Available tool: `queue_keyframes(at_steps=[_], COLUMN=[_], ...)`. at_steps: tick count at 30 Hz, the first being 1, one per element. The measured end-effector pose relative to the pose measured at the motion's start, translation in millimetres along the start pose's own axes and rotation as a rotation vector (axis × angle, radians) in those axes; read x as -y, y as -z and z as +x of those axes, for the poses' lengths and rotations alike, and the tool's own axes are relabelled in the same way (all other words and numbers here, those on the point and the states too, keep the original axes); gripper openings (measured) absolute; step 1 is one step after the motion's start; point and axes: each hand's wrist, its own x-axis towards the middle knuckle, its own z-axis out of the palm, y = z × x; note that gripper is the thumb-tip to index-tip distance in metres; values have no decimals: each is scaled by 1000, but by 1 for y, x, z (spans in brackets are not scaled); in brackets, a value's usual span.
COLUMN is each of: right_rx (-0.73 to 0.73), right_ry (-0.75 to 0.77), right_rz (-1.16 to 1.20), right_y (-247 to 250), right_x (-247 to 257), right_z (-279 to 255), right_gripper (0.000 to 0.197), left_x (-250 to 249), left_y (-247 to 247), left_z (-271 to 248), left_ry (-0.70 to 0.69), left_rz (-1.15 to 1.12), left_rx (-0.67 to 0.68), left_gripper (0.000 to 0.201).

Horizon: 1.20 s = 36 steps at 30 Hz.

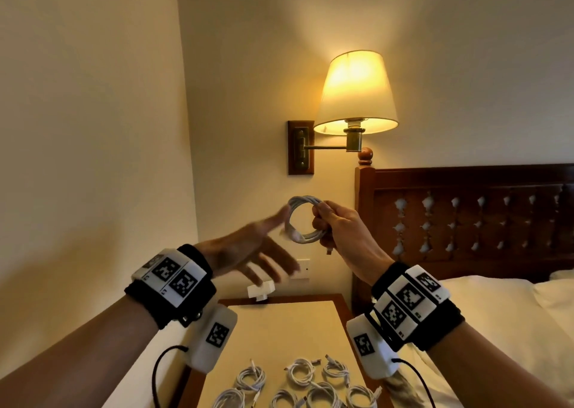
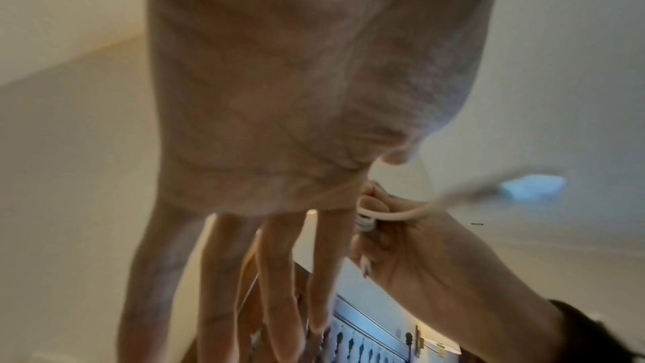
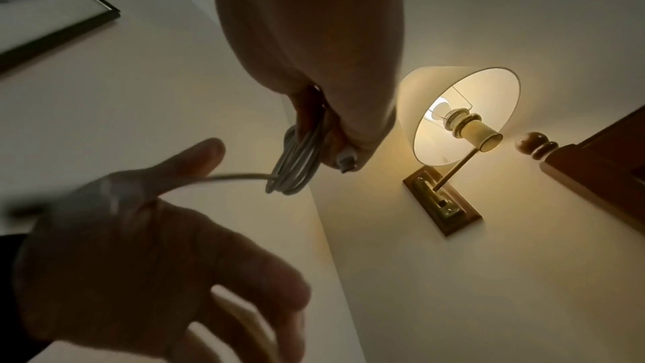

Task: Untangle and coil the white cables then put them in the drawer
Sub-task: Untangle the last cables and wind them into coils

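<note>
A coiled white cable is held up in front of the wall by my right hand, whose fingers curl round the coil's right side. In the right wrist view the coil hangs from that hand, and a loose tail runs left past the forefinger of my left hand. My left hand is blurred, just left of the coil, with its fingers straight and spread. The left wrist view shows those fingers extended and the tail swinging free. No drawer is in view.
Several coiled white cables lie on the bedside table below my hands. A white plug adapter sits at the table's back edge. A lit wall lamp hangs above, with the wooden headboard and the bed to the right.
</note>
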Motion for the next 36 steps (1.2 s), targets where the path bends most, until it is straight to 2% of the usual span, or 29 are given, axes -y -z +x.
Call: queue_keyframes(at_steps=[3,4,6,8,10,13,16,18,21,23,25,26,28,31,33,36], right_rx=[72,93,108,112,108,105,60,22,-40,-110,-105,-93,-99,-112,-123,-171], right_ry=[23,29,22,43,89,138,161,172,277,430,547,574,628,722,729,525], right_rz=[-52,-66,-139,-234,-307,-379,-397,-369,-333,-424,-553,-597,-621,-522,-401,-5], right_y=[-3,-4,-9,-13,-15,-17,-19,-17,-12,-9,-11,-12,-13,-13,-16,-21], right_x=[4,5,9,10,11,11,10,10,8,4,-1,-4,-7,-6,-5,4], right_z=[-2,-2,-4,-5,-7,-9,-9,-7,-7,-11,-18,-20,-23,-24,-26,-32], right_gripper=[27,27,29,28,27,23,27,31,16,27,43,43,29,19,18,18], left_x=[-8,-10,-16,-21,-24,-19,-15,-14,-9,-9,-10,-11,-12,-10,-9,-9], left_y=[11,13,12,7,4,7,6,5,5,7,8,9,10,7,4,3], left_z=[1,1,-1,-4,-1,0,0,2,6,6,7,6,6,6,7,9], left_ry=[-182,-234,-280,-295,-302,-193,-158,-162,-145,-155,-176,-182,-181,-172,-178,-193], left_rz=[-163,-183,-151,13,176,195,222,173,6,-189,-375,-452,-558,-636,-684,-747], left_rx=[-502,-580,-536,-433,-427,-389,-331,-336,-416,-449,-457,-452,-434,-414,-406,-391], left_gripper=[37,29,25,27,29,46,38,35,35,36,35,36,36,35,34,31])
